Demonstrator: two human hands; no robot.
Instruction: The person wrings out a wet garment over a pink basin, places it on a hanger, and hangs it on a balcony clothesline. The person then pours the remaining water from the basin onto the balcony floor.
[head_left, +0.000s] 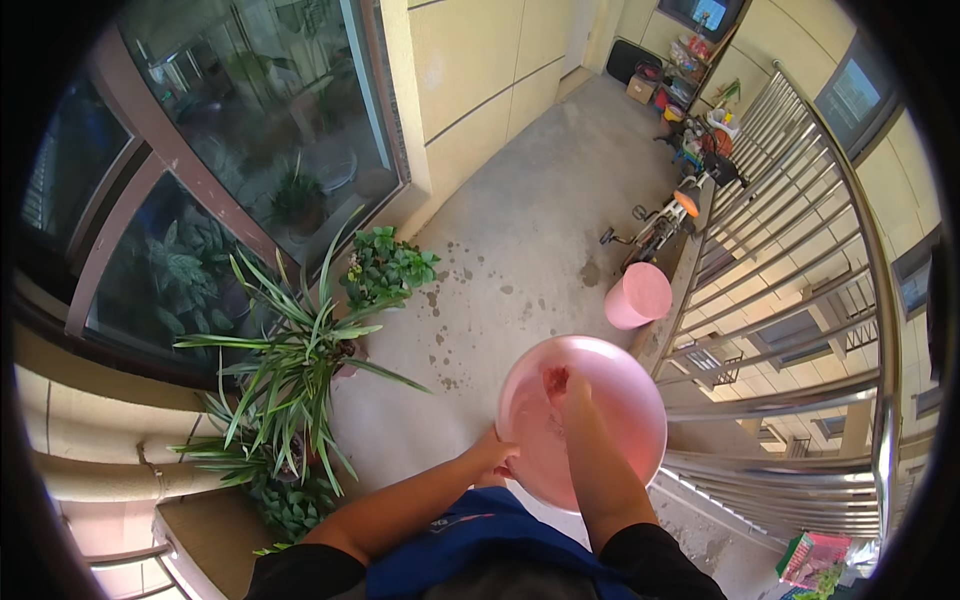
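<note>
A round pink basin (615, 435) is in front of my body, tilted so that its inside faces me. My left hand (491, 454) grips the basin's left rim. My right hand (576, 386) reaches into the basin, its fingers on a dark red cloth or scrubber (555, 379) against the inner wall; the exact kind is too small to tell. Most of the right-hand fingers are hidden from this angle. Just beyond the basin, a pink bucket (637, 295) stands near the railing.
Potted plants (300, 360) with long leaves stand on the left beside a glass window (255, 90). A metal railing (840, 165) curves along the right. A child's bicycle (660, 221) and a cluttered shelf (686, 75) are farther back. Wet spots mark the concrete floor (495, 217).
</note>
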